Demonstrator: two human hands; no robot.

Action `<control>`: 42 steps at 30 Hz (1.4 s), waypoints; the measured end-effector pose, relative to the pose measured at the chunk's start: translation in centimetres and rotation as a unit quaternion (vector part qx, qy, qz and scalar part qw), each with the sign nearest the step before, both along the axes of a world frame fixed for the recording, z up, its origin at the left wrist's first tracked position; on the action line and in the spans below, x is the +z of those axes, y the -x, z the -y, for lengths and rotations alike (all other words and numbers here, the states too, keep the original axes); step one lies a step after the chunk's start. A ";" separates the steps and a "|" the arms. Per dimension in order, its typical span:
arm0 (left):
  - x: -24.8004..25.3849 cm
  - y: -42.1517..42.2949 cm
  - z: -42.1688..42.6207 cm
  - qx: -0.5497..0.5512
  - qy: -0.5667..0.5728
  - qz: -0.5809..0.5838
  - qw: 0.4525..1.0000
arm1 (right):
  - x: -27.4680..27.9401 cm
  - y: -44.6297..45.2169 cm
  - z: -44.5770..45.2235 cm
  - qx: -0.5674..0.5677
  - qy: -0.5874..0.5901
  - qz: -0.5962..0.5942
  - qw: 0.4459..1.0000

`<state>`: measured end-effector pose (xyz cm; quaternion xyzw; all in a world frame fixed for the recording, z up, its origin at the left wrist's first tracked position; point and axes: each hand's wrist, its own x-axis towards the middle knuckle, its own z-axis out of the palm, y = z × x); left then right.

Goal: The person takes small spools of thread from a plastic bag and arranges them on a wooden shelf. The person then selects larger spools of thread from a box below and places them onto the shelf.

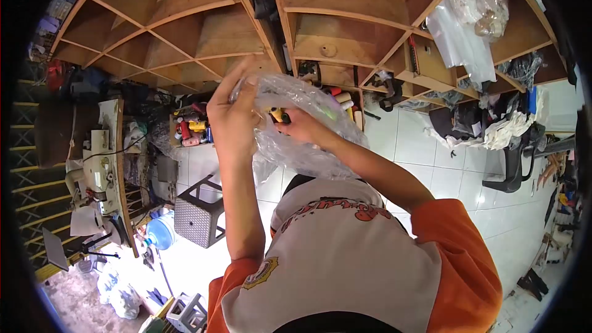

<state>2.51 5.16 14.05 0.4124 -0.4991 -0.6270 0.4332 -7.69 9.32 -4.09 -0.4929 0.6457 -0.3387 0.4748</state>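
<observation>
My left hand (233, 124) is raised and closed on the rim of a large clear plastic bag (308, 153), holding it up in front of my chest. Into the bag's mouth reaches my right hand (301, 127), its fingers curled round a small yellow and black thing (277, 114) that looks like a thread spool. The fingers and the bag's folds hide part of it. Crinkled plastic spreads below both hands and over my right forearm.
Wooden cubby shelves (345, 9) stand ahead, with plastic bags (459, 34) at the right. Coloured spools (196, 126) lie in a low compartment. A dark stool (194, 219) and a sewing machine (98, 172) are to the left, a black chair (512, 166) to the right.
</observation>
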 end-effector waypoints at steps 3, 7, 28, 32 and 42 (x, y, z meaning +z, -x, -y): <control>0.2 -0.2 0.5 -0.014 -0.023 -0.048 0.998 | 5.0 2.2 -2.8 0.004 0.174 -0.028 0.984; 0.2 0.3 0.6 -0.049 -0.039 -0.060 0.996 | 14.5 4.8 -4.6 0.007 0.018 0.183 0.983; -2.6 1.6 -0.8 -0.003 0.028 -0.046 0.999 | 18.3 1.7 -2.4 -0.052 0.201 -0.216 0.954; -3.3 2.0 -1.0 0.028 -0.006 -0.109 0.994 | 19.2 1.5 -2.6 -0.037 0.165 -0.254 0.952; -6.4 1.2 1.8 0.057 -0.048 -0.188 0.979 | 18.4 8.1 -1.6 -0.108 0.021 0.175 0.978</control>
